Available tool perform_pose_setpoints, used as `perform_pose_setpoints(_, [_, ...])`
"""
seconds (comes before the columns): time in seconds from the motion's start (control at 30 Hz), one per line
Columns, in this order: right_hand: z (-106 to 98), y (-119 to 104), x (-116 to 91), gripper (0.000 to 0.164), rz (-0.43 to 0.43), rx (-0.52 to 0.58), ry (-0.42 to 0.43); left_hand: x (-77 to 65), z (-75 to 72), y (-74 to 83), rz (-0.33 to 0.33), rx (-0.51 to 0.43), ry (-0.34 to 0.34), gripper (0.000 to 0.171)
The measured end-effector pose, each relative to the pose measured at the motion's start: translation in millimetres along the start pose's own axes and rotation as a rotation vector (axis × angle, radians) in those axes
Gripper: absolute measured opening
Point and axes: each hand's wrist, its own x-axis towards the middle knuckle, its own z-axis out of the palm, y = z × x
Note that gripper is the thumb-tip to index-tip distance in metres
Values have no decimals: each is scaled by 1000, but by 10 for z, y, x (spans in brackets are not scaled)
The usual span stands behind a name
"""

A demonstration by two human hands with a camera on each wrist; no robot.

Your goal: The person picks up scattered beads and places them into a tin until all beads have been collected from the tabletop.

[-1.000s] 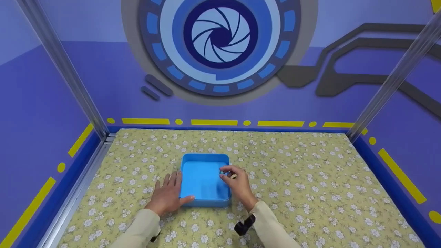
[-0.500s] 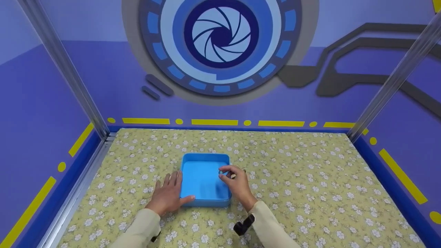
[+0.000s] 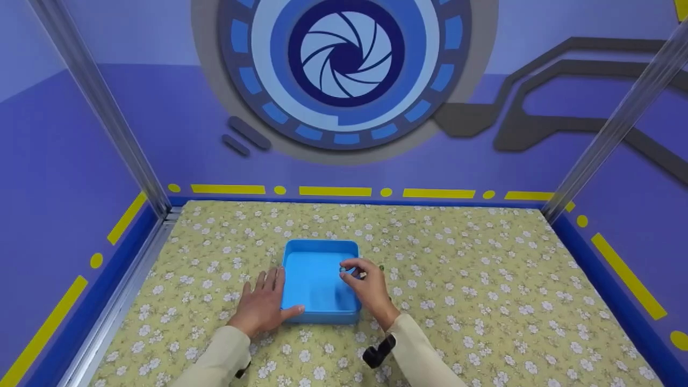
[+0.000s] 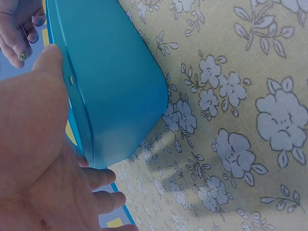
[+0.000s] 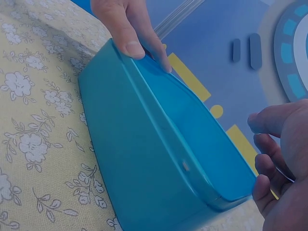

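A blue open-topped rectangular box (image 3: 317,282) sits on the flowered cloth. My left hand (image 3: 260,303) rests against its left side with straight fingers, the thumb lying over the near rim. Above the box's right part, my right hand (image 3: 371,285) pinches a tiny round thing (image 3: 342,269) between thumb and forefinger. In the left wrist view this thing looks like a striped yellow-green marble (image 4: 21,57). The right wrist view shows the right hand (image 5: 284,159) beside the rim, its other fingers curled; the marble is hidden there. The visible box floor is bare.
Yellow cloth (image 3: 473,269) with white flowers covers the table. A blue printed wall (image 3: 344,172) closes off the back, with side walls left and right. Metal posts (image 3: 107,107) stand at the back corners. A small green spot (image 3: 381,267) shows beside the right hand, too small to identify.
My right hand has shifted very slightly left over the box, still pinching the marble. The left hand and the box have stayed in place.
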Motion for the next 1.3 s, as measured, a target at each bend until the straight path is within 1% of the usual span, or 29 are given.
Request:
perform_pose_setpoints(0.23, [1,-1,-8,16,-18,-6,12,4,4,11,3,0,-5,103])
perform_pose_setpoints(0.5, [-2,7,-14,18,-3,-3,1,-9,0,18,11,-5,8,103])
perform_pose_setpoints(0.57, [-12,-32,-26,18,8,-5,-8,-12,-3,21,9,-13,9,103])
perform_pose_setpoints(0.77, [-96,-338,-115,17,26,20,-22,-7,0,24,-2,-21,-4,103])
perform_pose_setpoints(0.83, [-118,-397,-132,16,25,15,-18,-7,-1,25,0,-24,-7,103])
perform_pose_setpoints(1.0, [-152,-424,-133,16,28,0,-5,-8,-4,21,6,-24,-3,102])
perform_pose_setpoints(1.17, [-185,-414,-133,18,48,15,-13,-10,-12,13,5,-26,-8,102])
perform_pose_setpoints(1.3, [-212,-404,-136,18,47,21,-20,-5,-16,9,4,-22,-12,102])
